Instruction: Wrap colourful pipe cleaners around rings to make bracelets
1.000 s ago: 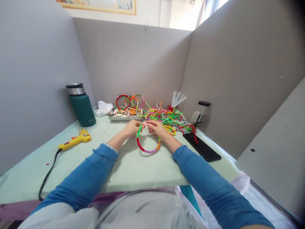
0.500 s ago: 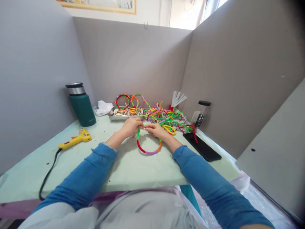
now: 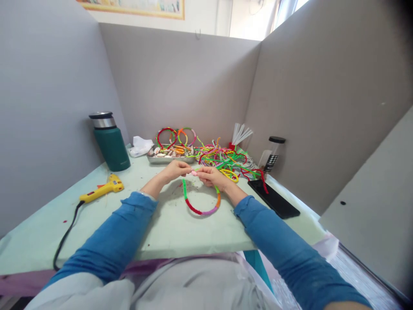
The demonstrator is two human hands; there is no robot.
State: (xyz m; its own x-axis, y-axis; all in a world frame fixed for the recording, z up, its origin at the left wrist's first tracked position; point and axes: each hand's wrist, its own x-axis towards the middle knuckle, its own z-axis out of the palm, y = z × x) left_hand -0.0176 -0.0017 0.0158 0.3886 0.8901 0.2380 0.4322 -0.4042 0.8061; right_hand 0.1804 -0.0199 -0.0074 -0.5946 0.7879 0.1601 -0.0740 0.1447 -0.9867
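Observation:
A loop of pipe cleaner (image 3: 195,209) in green, red, purple and orange sections hangs from my right hand (image 3: 211,175), close above the table. My right hand is closed round its right-hand end, and the fingers hide part of it. The green end on the left is free, so the loop has a gap. Between my fingertips shows a small pink fuzzy piece (image 3: 194,173); whether it belongs to the loop I cannot tell. My left hand (image 3: 176,171) is closed, its thumb and fingers pinching at the left side of the pink piece.
Behind my hands stand a metal tray (image 3: 171,160) of shells and a heap of pipe cleaners (image 3: 222,157). Finished-looking rings (image 3: 167,137) lean on the tray. A yellow glue gun (image 3: 103,189) and green bottle (image 3: 111,146) are left; a black phone (image 3: 274,200) lies right.
The loop's green end has come away from my left hand and dropped a little, leaving a gap. My left hand has shifted slightly left, and the pink piece now shows between the fingertips.

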